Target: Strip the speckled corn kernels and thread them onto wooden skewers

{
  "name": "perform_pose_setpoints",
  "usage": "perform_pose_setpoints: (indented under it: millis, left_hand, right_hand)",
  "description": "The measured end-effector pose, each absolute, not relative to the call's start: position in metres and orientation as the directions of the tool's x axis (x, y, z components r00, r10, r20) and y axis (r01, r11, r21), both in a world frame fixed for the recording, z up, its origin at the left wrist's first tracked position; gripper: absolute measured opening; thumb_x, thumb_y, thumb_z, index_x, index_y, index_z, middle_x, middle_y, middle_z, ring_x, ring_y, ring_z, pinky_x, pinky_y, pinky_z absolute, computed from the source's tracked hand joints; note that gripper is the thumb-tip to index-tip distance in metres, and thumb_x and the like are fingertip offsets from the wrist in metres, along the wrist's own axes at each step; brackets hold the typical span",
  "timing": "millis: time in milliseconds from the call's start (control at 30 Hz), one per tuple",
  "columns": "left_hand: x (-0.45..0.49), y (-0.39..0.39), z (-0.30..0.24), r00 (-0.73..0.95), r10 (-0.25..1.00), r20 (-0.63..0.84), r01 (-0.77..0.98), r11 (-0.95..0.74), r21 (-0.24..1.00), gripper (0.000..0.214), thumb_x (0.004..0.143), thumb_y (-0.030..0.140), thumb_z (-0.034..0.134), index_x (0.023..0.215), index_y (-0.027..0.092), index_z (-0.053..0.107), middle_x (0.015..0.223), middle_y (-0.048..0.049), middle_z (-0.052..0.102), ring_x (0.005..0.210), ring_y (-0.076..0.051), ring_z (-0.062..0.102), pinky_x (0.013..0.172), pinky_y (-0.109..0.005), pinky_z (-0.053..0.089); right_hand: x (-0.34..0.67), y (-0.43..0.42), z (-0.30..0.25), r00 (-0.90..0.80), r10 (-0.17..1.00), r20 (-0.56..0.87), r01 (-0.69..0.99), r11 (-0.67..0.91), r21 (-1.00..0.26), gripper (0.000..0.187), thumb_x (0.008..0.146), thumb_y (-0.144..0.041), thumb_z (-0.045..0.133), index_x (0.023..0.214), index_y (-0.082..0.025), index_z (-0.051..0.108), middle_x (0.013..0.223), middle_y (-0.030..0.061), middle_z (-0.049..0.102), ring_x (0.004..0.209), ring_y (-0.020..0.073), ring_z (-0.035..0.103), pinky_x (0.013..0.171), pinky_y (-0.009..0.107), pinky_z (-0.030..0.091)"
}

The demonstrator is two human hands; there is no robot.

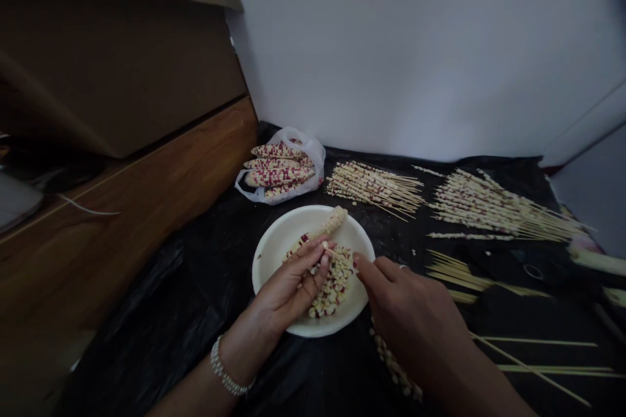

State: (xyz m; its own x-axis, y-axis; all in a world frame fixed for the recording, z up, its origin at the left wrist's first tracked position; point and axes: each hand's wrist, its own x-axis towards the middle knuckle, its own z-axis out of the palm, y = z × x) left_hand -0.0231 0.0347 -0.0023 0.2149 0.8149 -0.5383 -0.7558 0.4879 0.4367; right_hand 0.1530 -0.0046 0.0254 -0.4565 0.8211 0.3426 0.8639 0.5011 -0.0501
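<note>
— Where could a hand pass freely here?
— On the left. The black plastic sheet point(195, 293) lies bare between the wooden ledge point(147, 208) and the white plate point(271, 254).
— And on the right?
— It is crowded. Bare skewers point(460, 277) lie just beside the right hand point(411, 319), and the threaded skewer point(394, 365) it grips juts toward the near edge.
— And behind the plate?
— The bag of corn cobs point(278, 169) and the heap of loaded skewers point(374, 186) stand before the wall, leaving only a narrow strip.
</note>
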Motion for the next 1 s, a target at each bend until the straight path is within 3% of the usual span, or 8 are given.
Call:
perform_pose_setpoints:
  millis: [467, 1000]
  left_hand:
    - [-0.0233, 0.0356, -0.0041, 0.199, 0.81, -0.552, -0.767, 0.48, 0.427, 0.023, 0.081, -0.002, 0.055, 0.098, 0.01, 0.065, 0.092, -0.0086, 0.068, 0.077, -0.011, 0.067, 0.069, -0.017, 0.057]
    - [-0.0163, 0.0341, 0.0012, 0.122, 0.813, -0.569, -0.763, 0.443, 0.471, 0.019, 0.078, -0.002, 0.058, 0.092, 0.008, 0.067, 0.089, -0.009, 0.07, 0.071, -0.01, 0.067, 0.066, -0.016, 0.055]
  right_hand:
    - [0.1524, -0.0028, 0.0236, -0.44, 0.797, 0.413, 0.859, 0.508, -0.066, 0.046, 0.072, 0.0, 0.036, 0.109, -0.015, 0.06, 0.071, 0.0005, 0.057, 0.053, 0.0138, 0.055, 0.047, 0.027, 0.029]
    - [0.1454, -0.007, 0.022, -0.452, 0.824, 0.342, 0.871, 0.491, -0.032, 0.043, 0.074, -0.003, 0.049, 0.115, -0.013, 0.055, 0.078, 0.0023, 0.059, 0.061, 0.014, 0.056, 0.051, 0.026, 0.037]
